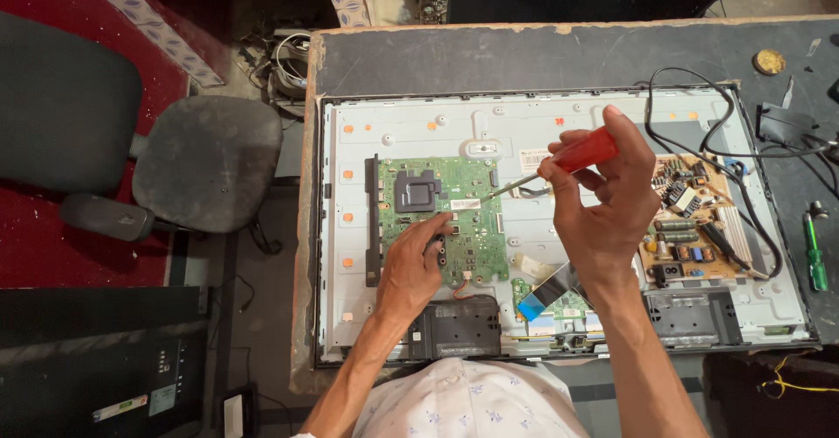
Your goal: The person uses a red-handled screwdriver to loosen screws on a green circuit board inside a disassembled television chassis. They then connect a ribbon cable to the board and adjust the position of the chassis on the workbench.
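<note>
Seen from my head camera, looking straight down: a dark grey desk [524,53] carries a large flat-panel television [419,123] lying face down, its back cover off and the pale metal chassis showing. I will place everything else relative to this chassis.

Left of the chassis, off the desk, stands a black swivel office chair [205,163] on a red floor. On the left-centre of the chassis sits a green rectangular circuit board [472,176] with a dark square heat shield. On the right part lies a tan power board [690,228] crowded with components, and a black cable [699,97] loops over it. Near the bottom edge, centre, a flat ribbon cable with a blue end [542,294] lies between the two boards.

My left hand [415,267] rests on the lower part of the green board, fingers spread flat and pressing down, holding nothing. My right hand [603,193] is above the middle of the chassis, closed around a red-handled screwdriver [585,152]. Its thin metal shaft slants down and left, with the tip at the upper right edge of the green board.

Beyond the right edge of the chassis, on the desk, lies a small green-handled screwdriver [815,254].
</note>
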